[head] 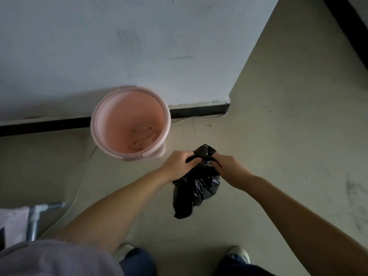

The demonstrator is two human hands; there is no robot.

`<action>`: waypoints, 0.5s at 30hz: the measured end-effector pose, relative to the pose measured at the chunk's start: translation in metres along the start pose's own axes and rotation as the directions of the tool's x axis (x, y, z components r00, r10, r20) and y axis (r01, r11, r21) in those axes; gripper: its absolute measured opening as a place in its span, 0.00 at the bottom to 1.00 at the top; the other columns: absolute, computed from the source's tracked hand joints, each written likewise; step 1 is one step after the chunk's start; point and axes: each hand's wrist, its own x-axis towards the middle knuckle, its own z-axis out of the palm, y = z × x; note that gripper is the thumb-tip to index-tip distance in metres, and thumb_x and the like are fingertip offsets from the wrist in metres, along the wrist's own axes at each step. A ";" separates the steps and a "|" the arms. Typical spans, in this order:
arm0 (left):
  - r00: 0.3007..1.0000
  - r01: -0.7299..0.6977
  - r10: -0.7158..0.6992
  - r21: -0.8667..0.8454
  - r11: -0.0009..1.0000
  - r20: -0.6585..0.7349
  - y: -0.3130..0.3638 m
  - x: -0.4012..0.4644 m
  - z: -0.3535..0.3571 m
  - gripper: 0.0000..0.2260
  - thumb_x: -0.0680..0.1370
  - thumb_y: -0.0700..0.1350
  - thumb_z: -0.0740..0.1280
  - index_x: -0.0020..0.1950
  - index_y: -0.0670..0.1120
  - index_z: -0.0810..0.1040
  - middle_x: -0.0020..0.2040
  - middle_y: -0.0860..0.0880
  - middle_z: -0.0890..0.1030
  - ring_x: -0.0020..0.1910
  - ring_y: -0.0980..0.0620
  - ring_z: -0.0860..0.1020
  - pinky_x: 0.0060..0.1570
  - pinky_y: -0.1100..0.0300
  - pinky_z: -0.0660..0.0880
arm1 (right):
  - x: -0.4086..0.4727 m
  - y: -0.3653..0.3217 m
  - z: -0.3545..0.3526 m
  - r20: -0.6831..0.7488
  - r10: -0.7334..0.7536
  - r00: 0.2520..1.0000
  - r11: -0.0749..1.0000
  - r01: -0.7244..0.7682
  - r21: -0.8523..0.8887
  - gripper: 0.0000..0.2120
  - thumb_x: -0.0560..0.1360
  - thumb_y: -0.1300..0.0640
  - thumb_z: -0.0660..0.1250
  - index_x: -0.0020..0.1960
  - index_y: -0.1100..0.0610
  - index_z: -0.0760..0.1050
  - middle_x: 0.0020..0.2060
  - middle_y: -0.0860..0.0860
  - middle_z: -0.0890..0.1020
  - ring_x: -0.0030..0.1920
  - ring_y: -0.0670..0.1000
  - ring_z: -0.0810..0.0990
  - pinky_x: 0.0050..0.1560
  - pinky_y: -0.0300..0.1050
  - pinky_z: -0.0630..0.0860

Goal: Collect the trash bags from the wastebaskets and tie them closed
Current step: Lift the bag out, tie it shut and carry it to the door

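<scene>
Head view, read left to right: at 8 o'clock we see a grey metal pipe frame [34, 220] with a tee joint, round in section and dull in finish, beside a pale fabric surface; we cannot tell what it belongs to. At 10 o'clock from our hands stands the pink wastebasket [130, 122], a round, smooth plastic pail with a doubled rim, set against the dark baseboard [199, 111] of the white wall [139, 46], presumably to keep it out of the walkway. Its liner is out, and only a few scraps lie on its bare bottom. Our left hand [180, 162] has its fingers curled tight around a gathered strand of the black trash bag [196, 188]. The bag hangs between both hands, clear of the basket at its 4 o'clock, over the pale floor [278, 156]. The film is thin, glossy and creased, and the body sags into a small, lightly loaded pouch, so we judge it will handle as light and slack. The bunched neck rises at 12 o'clock above the knuckles. Our right hand [226, 164] likewise clenches the opposite strand. We hold the two strands apart and opposed because this grip suits crossing them into a knot; we judge the tying step to be under way, with the knot not yet visibly closed. Thin film may tear if pulled sharply.
</scene>
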 end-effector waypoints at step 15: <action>0.991 -0.110 0.124 0.259 0.960 -0.041 0.233 -0.210 -0.185 0.12 0.80 0.55 0.57 0.43 0.49 0.73 0.36 0.48 0.80 0.35 0.47 0.78 0.42 0.47 0.77 | -0.177 -0.225 -0.215 0.018 -0.169 0.985 0.959 0.169 -0.228 0.12 0.82 0.54 0.51 0.56 0.60 0.70 0.46 0.59 0.80 0.45 0.61 0.77 0.41 0.50 0.69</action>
